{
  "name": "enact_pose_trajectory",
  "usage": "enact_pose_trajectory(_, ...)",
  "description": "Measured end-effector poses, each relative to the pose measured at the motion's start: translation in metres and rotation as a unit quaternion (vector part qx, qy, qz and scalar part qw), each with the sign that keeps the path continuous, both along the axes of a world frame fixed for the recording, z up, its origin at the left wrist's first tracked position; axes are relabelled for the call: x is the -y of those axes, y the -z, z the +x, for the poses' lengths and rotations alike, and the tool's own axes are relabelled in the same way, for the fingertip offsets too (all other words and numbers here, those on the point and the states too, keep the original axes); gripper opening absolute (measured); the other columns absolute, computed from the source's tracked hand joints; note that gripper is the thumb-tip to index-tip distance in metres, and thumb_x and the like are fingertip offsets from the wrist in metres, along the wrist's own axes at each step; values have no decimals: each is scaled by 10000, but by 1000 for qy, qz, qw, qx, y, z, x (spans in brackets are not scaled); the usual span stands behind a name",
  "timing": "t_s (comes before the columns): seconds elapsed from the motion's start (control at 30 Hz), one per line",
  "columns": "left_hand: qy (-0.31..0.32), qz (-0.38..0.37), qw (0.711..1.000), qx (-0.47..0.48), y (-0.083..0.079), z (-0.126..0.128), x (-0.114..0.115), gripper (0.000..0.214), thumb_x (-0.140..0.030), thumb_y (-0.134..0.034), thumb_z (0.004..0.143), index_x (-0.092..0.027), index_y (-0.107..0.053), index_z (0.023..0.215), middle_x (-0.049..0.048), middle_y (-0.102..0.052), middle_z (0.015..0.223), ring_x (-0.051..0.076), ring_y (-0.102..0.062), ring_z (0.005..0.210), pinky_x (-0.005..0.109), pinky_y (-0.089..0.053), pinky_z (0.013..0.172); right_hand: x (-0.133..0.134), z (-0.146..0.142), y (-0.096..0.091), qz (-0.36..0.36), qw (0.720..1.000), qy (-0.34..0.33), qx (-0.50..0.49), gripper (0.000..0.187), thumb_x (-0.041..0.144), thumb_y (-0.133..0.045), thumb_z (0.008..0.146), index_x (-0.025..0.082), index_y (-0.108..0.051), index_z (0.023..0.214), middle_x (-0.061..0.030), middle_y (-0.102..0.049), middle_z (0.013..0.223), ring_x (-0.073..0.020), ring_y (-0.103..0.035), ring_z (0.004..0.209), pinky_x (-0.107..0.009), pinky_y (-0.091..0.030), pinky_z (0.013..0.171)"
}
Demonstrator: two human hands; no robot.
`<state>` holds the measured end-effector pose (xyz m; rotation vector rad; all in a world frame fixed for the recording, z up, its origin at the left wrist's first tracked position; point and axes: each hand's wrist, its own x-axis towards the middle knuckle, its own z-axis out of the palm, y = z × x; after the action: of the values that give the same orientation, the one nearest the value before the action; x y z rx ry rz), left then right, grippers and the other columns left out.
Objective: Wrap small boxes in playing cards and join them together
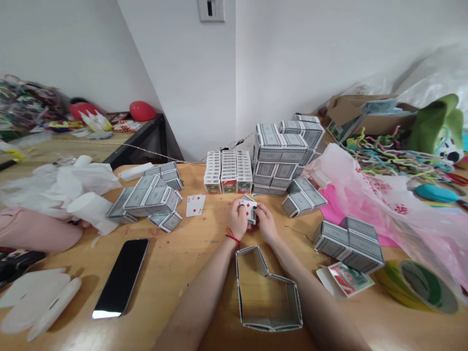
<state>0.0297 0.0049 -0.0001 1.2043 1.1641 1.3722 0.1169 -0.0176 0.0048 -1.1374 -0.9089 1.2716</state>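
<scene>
At the middle of the table, my left hand (239,218) pinches playing cards (249,210) that show red diamonds, with a grey-patterned back behind them. From the other side, my right hand (265,223) has its fingers closed on the right edge of the same cards. Between my forearms lies an L-shaped frame (238,292) folded from cards, hollow in the middle. Face up to the left of my hands rest loose playing cards (195,205). Three rows of card boxes (228,170) stand just beyond my hands, beside a tall stack of folded-card blocks (276,158).
More card blocks sit at left (149,195) and right (349,243). A phone (121,278) and white case (54,307) lie front left, near a pink pouch (40,229). An opened card box (345,280), yellow tape roll (419,285) and pink plastic bag (380,195) occupy the right.
</scene>
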Motion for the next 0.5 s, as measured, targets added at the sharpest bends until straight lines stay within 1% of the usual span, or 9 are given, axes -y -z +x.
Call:
enact_pose_trajectory(0.17, 24, 1, 999, 26, -2, 3, 1, 133, -218, -334, 791, -181, -458, 823, -63, -461, 517, 52, -394, 325, 166, -319, 323, -1, 1, -1, 13, 1000, 1, 0, 164, 350, -439, 740, 217, -461, 833, 58, -464, 558, -98, -428, 392, -223, -388, 359)
enact_pose_trajectory(0.33, 50, -8, 997, 51, -5, 5, 3, 153, -249, -316, 821, -182, -443, 874, -67, -441, 517, 41, -361, 290, 156, -276, 276, -1, 1, -3, 12, 1000, 1, -6, 163, 350, -429, 749, 233, -453, 860, 64, -459, 535, -102, -419, 359, -230, -374, 334)
enact_pose_trajectory(0.5, 16, 0, 999, 30, -8, 5, 4, 142, -212, -324, 805, -175, -458, 832, -54, -456, 552, 44, -391, 327, 156, -299, 291, -1, 1, -1, 17, 1000, 10, -2, 158, 353, -452, 731, 230, -452, 830, 59, -461, 574, -94, -422, 389, -218, -378, 334)
